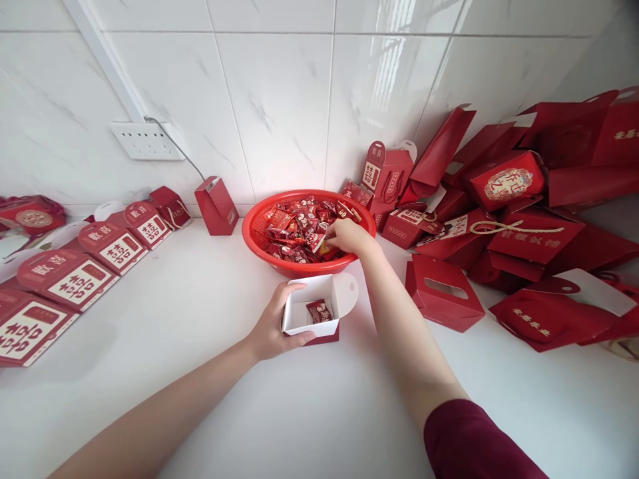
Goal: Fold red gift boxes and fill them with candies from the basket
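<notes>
My left hand [278, 326] grips a small gift box [310, 324] by its left side, thumb along the near wall. The box is white inside and red outside, its top open and a rounded flap folded out to the right. Inside lies one dark red wrapped candy [319, 311]. Just behind the box sits a red plastic basket [249, 241] heaped with wrapped candies [299, 223]. My right hand [347, 238] reaches into the basket's right side, fingers bent down among the candies. Its fingertips are partly hidden, and a yellowish wrapper shows beneath them.
Several red gift boxes [80, 286] stand in a row on the left. One plain red box [216, 206] stands against the tiled wall, near a socket panel [147, 141]. A large pile of red boxes [534, 239] covers the right side of the white table [210, 419].
</notes>
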Demonstrator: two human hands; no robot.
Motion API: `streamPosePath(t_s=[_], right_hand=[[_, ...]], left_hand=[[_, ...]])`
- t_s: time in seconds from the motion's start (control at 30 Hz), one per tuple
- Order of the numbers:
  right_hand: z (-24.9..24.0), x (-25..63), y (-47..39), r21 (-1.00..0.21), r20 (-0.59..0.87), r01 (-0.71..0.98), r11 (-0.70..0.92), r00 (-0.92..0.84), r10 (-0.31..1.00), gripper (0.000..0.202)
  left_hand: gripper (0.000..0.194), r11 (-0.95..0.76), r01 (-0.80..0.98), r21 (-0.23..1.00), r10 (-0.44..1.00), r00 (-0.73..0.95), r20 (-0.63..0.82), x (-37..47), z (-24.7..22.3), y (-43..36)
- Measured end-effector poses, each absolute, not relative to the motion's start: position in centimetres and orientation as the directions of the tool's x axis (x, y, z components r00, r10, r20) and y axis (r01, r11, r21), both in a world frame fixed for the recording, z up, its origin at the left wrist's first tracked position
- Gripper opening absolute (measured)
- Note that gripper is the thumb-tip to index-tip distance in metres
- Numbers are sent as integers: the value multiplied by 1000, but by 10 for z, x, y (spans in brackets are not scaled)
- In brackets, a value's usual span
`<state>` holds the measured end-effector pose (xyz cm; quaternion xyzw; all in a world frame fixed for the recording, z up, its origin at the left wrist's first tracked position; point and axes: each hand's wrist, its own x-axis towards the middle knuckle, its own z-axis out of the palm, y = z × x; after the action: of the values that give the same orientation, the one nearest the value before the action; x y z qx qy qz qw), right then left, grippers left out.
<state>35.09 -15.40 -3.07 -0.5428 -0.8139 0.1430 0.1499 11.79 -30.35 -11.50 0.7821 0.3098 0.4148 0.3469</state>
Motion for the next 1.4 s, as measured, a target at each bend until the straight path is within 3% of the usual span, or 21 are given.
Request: streamPosePath(t_s=[0.1, 0.2, 0.27, 0.57, 0.63, 0.8, 0.87, 0.97, 1.07, 1.17, 1.27, 1.4], right_hand=[[-31, 356, -154, -479, 209, 749, 457, -409, 888, 17], [-32, 362, -154, -649, 270, 610, 454, -373, 888, 22], [-33, 364, -154, -738, 245, 539, 405, -345, 906, 24], [-30, 361, -162, -883, 177, 382, 273, -268, 947, 19], [-30, 361, -163, -894, 186, 363, 263, -234, 954, 17], [-32, 358, -163, -922, 174, 311, 229, -195, 965, 17], [-33, 357, -163, -926, 166, 303, 224, -205, 965, 18], [-33, 356, -163, -928, 164, 295, 227, -222, 961, 19], [-32, 358, -165, -938, 174, 258, 230, -224, 959, 18], [-28, 363, -168, -973, 182, 96, 212, -250, 951, 21], [-18, 369, -177, -981, 194, -55, 186, -282, 940, 29], [4, 373, -197, -966, 250, -25, 258, -353, 901, 31]], left_hand=[[78, -565, 195, 801, 774, 462, 433, 118, -115, -303], [77, -560, 189, 806, 776, 459, 432, 119, -115, -304], [77, -555, 192, 809, 781, 455, 428, 119, -114, -305], [77, -604, 233, 762, 758, 463, 459, 117, -113, -305], [83, -698, 257, 669, 692, 485, 535, 117, -113, -307], [91, -916, 325, 237, 389, 565, 727, 119, -115, -316], [91, -925, 331, 185, 353, 572, 740, 120, -114, -317], [95, -903, 331, 275, 423, 564, 710, 120, -112, -315], [93, -787, 319, 528, 614, 487, 621, 119, -112, -310], [85, -601, 235, 764, 770, 425, 476, 118, -115, -305], [88, -519, 178, 836, 808, 423, 411, 118, -117, -302], [90, -495, 155, 855, 814, 426, 394, 118, -118, -302]])
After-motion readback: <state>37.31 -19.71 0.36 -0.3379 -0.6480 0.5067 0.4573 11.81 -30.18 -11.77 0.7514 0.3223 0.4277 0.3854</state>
